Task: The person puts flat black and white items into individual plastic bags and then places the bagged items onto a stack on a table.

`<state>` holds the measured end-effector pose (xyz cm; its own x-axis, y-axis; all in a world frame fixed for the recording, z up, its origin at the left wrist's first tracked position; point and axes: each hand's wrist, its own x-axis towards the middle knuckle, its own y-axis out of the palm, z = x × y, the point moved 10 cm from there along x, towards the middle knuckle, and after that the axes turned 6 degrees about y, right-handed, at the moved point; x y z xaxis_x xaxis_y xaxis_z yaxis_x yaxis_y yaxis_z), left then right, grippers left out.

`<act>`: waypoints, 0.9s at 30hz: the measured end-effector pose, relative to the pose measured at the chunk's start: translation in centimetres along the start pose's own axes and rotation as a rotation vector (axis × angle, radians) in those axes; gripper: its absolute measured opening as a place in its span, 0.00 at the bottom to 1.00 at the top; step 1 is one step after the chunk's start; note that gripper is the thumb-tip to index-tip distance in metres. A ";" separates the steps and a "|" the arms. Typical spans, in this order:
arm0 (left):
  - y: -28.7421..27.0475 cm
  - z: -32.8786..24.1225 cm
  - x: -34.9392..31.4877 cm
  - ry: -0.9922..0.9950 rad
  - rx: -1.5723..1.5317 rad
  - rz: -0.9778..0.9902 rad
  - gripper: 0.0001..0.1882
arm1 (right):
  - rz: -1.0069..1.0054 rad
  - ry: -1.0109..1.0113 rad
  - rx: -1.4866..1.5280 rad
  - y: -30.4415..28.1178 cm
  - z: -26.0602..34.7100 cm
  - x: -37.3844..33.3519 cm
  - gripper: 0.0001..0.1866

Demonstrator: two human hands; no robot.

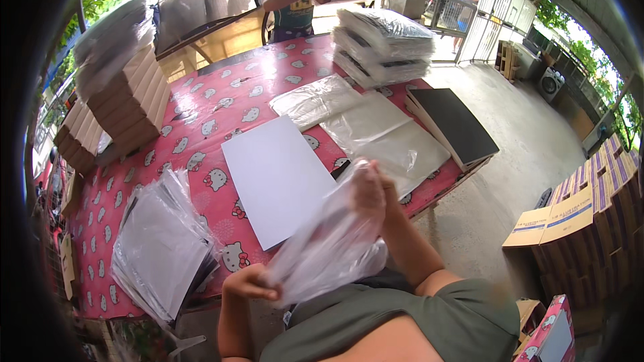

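A clear plastic bag stretches between my two hands in front of my body, blurred by motion. My left hand is closed on its lower left edge, thumb on top. At the upper right end my right hand grips the bag, its fingers partly smeared and seen through the film. Just beyond the bag a white board lies flat on the table, its near right corner covered by the film. Flat clear plastic bags are spread past my right hand, beside a stack of black-topped boards.
A pink patterned cloth covers the table. Bagged sheets lie fanned at the near left. Cardboard boxes rise at the far left. Across the table a person holds bagged packs beside a tall pile. Cartons stand at right.
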<state>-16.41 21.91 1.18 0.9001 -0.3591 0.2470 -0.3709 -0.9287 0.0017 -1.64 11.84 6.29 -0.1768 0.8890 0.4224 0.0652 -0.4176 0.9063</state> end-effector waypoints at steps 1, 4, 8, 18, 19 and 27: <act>0.4 -0.6 -0.3 0.128 -0.197 0.129 0.18 | -0.135 0.047 -0.450 -1.9 -0.6 -0.4 0.14; -4.8 -1.3 -5.2 0.587 -0.872 -0.420 0.18 | -0.262 0.632 -1.475 -5.1 -6.5 -2.4 0.17; -3.2 -3.5 -4.4 0.635 -1.060 -0.446 0.32 | -0.385 0.015 -0.779 -2.7 -2.9 -3.2 0.16; -0.3 0.0 -0.4 0.061 -0.586 -0.289 0.23 | -1.247 -0.151 -0.864 -8.5 2.4 -9.0 0.19; -2.2 -0.3 -1.8 0.208 -0.803 -0.447 0.23 | -0.853 0.111 -1.270 -8.4 0.2 -7.0 0.18; -3.6 -1.0 -4.5 0.165 -0.616 -0.828 0.23 | -0.719 -0.418 -0.639 -5.5 0.6 -4.7 0.13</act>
<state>-19.36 26.96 0.99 0.9009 0.4279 0.0725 0.2530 -0.6536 0.7133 -0.62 10.07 -0.70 0.3933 0.9101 -0.1305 -0.4727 0.3220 0.8203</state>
